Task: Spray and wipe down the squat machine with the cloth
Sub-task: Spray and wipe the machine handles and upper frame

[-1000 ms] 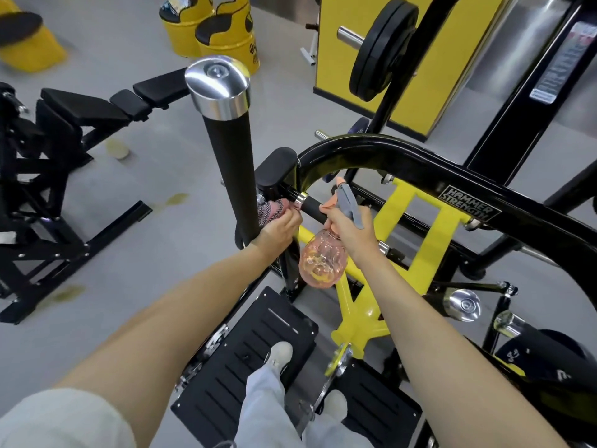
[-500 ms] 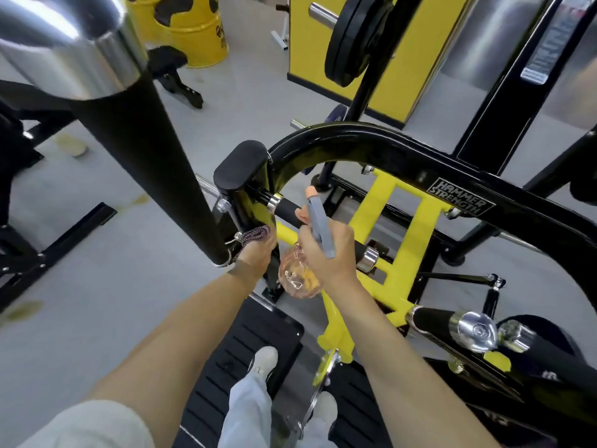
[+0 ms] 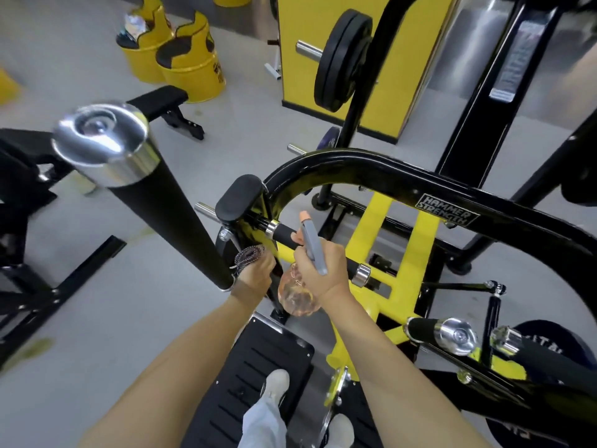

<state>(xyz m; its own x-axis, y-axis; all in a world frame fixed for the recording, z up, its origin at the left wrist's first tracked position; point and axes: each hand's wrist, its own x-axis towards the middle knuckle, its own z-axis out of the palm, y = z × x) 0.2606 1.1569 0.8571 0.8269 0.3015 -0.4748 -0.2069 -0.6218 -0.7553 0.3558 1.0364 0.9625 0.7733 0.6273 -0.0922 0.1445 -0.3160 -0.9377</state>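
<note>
I stand on the black footplate (image 3: 255,367) of the black and yellow squat machine (image 3: 403,185). My left hand (image 3: 256,274) grips a dark patterned cloth (image 3: 247,257) against the machine's black upright post, just below its black pad (image 3: 239,202). My right hand (image 3: 318,270) holds a clear pink spray bottle (image 3: 295,294) by the neck, its grey trigger head (image 3: 311,245) pointing up over the black foam handle (image 3: 286,237). The cloth is partly hidden behind my left hand.
A long black handle with a chrome cap (image 3: 101,142) slants in close on the left. More chrome-capped handles (image 3: 455,336) stick out at the right. A weight plate (image 3: 340,59), yellow drums (image 3: 190,64) and a black bench (image 3: 161,101) stand beyond.
My left hand with the cloth has slid down the post from beside the foam handle. The view has shifted; the right hand keeps the bottle in about the same place.
</note>
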